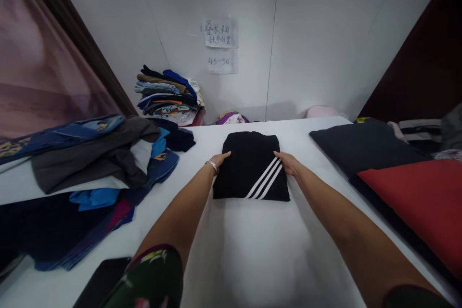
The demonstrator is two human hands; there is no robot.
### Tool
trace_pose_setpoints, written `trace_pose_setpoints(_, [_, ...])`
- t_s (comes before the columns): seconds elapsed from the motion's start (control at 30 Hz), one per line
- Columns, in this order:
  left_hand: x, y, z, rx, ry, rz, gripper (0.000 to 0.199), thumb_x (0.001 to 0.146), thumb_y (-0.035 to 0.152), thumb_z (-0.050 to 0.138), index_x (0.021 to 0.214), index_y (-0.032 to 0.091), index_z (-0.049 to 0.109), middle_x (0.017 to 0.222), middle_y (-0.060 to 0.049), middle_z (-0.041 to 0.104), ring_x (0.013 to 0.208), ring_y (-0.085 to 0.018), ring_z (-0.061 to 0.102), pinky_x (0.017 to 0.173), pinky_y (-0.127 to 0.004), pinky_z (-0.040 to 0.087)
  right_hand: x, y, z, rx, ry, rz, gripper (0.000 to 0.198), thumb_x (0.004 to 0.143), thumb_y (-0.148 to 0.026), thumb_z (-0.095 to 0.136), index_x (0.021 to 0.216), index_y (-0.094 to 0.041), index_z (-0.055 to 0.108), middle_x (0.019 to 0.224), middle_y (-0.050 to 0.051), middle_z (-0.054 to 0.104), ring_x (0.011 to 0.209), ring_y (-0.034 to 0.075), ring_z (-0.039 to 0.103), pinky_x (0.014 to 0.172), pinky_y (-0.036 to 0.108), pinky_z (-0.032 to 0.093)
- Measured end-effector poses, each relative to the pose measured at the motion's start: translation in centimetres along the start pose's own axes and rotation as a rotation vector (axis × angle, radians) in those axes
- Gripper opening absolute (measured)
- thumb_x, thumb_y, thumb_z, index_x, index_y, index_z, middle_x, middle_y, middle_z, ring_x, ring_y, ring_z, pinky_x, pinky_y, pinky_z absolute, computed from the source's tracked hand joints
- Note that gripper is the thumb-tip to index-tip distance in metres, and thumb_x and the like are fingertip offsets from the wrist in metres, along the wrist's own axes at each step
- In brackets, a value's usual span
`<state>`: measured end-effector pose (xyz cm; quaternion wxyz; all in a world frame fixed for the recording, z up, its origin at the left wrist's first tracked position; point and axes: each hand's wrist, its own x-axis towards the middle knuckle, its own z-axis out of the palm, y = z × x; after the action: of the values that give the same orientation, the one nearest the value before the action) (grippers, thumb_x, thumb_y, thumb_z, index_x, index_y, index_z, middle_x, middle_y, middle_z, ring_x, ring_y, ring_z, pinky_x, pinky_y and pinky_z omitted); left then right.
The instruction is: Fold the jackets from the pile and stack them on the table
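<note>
A folded black garment [249,168] with three white diagonal stripes lies on the white table [249,245], straight ahead of me. My left hand [218,160] grips its left edge, thumb on top and fingers underneath, out of sight. On the opposite edge, my right hand [287,162] pinches the cloth beside the upper end of the stripes, its thumb also on top. Both arms reach forward over the table. A bracelet [212,166] circles my left wrist. The garment's exact kind cannot be made out in this folded state.
A loose pile of clothes, with a dark grey garment [97,154] on top, covers the table's left side. Folded clothes form a stack [168,96] behind it. Dark [368,144] and red garments [418,202] lie to the right. A black device [103,281] rests near my left elbow. Handwritten papers [221,33] hang on the wall.
</note>
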<state>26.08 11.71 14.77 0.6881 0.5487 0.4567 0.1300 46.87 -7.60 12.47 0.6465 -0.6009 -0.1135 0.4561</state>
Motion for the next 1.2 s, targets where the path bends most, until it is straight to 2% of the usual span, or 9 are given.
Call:
trace_pose_setpoints(0.17, [0.4,-1.3,-1.0,-0.01,-0.084,-0.084,0.034,0.066,0.036,0.076,0.088,0.012,0.068,0.076,-0.013,0.073,0.074,-0.028,0.07,0.073,-0.039,0.057,-1.0,1.2,-0.6,0.028,-0.009,-0.06,0.011,0.081,-0.019,0.056,0.092,-0.02,0.059,0.079,0.001,0.07,0.074,0.016,0.066,0.081,0.032,0.052])
trace_pose_setpoints(0.43, [-3.0,-2.9,-1.4,0.026,-0.089,0.039,0.023,0.068,0.024,0.072,0.087,0.013,0.065,0.083,-0.01,0.073,0.076,-0.023,0.07,0.077,-0.037,0.057,-6.0,3.1,-0.7,-0.047,-0.102,-0.079,0.04,0.07,-0.016,0.063,0.109,-0.023,0.058,0.099,0.004,0.071,0.087,0.021,0.067,0.083,0.038,0.052])
trace_pose_setpoints(0.53, [-3.8,-3.9,-1.5,0.164,-0.012,0.079,0.019,0.068,0.023,0.071,0.083,0.013,0.065,0.082,-0.011,0.073,0.08,-0.025,0.07,0.077,-0.036,0.056,-7.0,4.4,-0.9,-0.086,-0.079,-0.079,0.05,0.067,-0.014,0.063,0.116,-0.023,0.055,0.1,0.004,0.07,0.084,0.02,0.067,0.079,0.038,0.053])
trace_pose_setpoints(0.63, [-4.8,-4.6,-1.6,0.261,0.091,0.123,0.021,0.067,0.026,0.072,0.083,0.015,0.065,0.087,-0.011,0.072,0.088,-0.026,0.068,0.081,-0.035,0.054,-7.9,5.1,-1.0,-0.157,-0.007,-0.095,0.06,0.066,-0.014,0.064,0.124,-0.022,0.051,0.092,0.003,0.071,0.073,0.018,0.066,0.07,0.035,0.054])
trace_pose_setpoints(0.77, [-7.4,-6.0,-2.0,0.393,0.272,0.232,0.045,0.07,0.039,0.071,0.108,0.017,0.06,0.111,-0.013,0.067,0.111,-0.029,0.059,0.095,-0.038,0.044,-9.6,5.3,-1.6,-0.31,0.058,-0.106,0.074,0.07,-0.021,0.066,0.138,-0.02,0.037,0.07,-0.002,0.066,0.054,0.014,0.058,0.05,0.027,0.049])
trace_pose_setpoints(0.87, [-9.5,-7.3,-1.7,0.543,0.399,0.317,0.062,0.073,0.05,0.066,0.123,0.018,0.05,0.121,-0.015,0.062,0.114,-0.03,0.057,0.096,-0.04,0.042,-10.8,5.5,-1.9,-0.338,0.087,-0.139,0.081,0.071,-0.023,0.067,0.142,-0.018,0.029,0.06,-0.006,0.058,0.048,0.012,0.053,0.043,0.022,0.043])
trace_pose_setpoints(0.93, [-10.3,-7.9,-1.1,0.57,0.432,0.33,0.063,0.074,0.05,0.065,0.125,0.016,0.049,0.121,-0.016,0.061,0.112,-0.03,0.058,0.095,-0.039,0.043,-11.5,5.8,-1.9,-0.339,0.111,-0.17,0.083,0.07,-0.02,0.067,0.144,-0.017,0.027,0.053,-0.009,0.051,0.043,0.01,0.048,0.04,0.02,0.039])
trace_pose_setpoints(1.07, [-10.2,-7.5,-0.8,0.482,0.394,0.309,0.043,0.071,0.03,0.07,0.11,0.016,0.06,0.109,-0.013,0.068,0.103,-0.025,0.063,0.087,-0.032,0.047,-14.0,7.2,-0.5,-0.274,0.089,-0.145,0.09,0.067,-0.016,0.068,0.145,-0.017,0.023,0.049,-0.012,0.045,0.041,0.01,0.046,0.038,0.02,0.039])
trace_pose_setpoints(1.2, [-10.1,-6.4,-4.2,0.474,0.401,0.317,0.034,0.067,0.017,0.07,0.101,0.019,0.066,0.102,-0.006,0.07,0.095,-0.021,0.065,0.083,-0.028,0.049,-19.4,11.5,4.2,-0.035,-0.064,-0.064,0.106,0.065,-0.022,0.073,0.149,-0.017,0.009,0.052,-0.012,0.047,0.045,0.012,0.052,0.045,0.025,0.047])
